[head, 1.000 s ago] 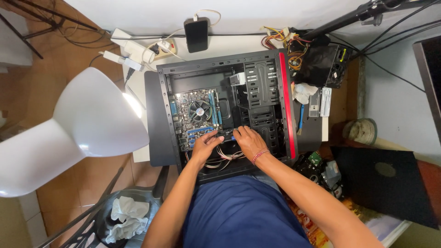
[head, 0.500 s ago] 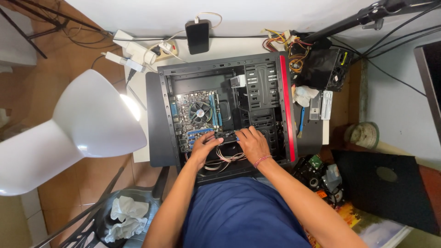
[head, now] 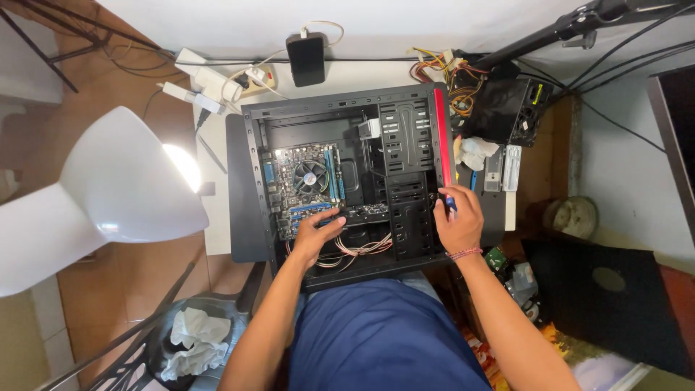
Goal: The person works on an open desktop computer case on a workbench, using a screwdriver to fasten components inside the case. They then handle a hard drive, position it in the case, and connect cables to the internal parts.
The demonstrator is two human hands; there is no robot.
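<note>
An open black computer case with a red front strip lies on its side on a white table. Inside are a motherboard with a round cooler fan, empty drive bays and loose cables. My left hand rests on a long dark expansion card low in the case, fingers pressing it. My right hand is at the case's right edge, closed around a blue-handled tool.
A power supply with coloured wires sits at the upper right, a crumpled cloth beside it. A power strip and black adapter lie behind the case. White chair at left, bin with tissues below.
My right hand left the card inside the case and moved right to the case's edge, where it now grips a blue-handled tool. My left hand stays on the card.
</note>
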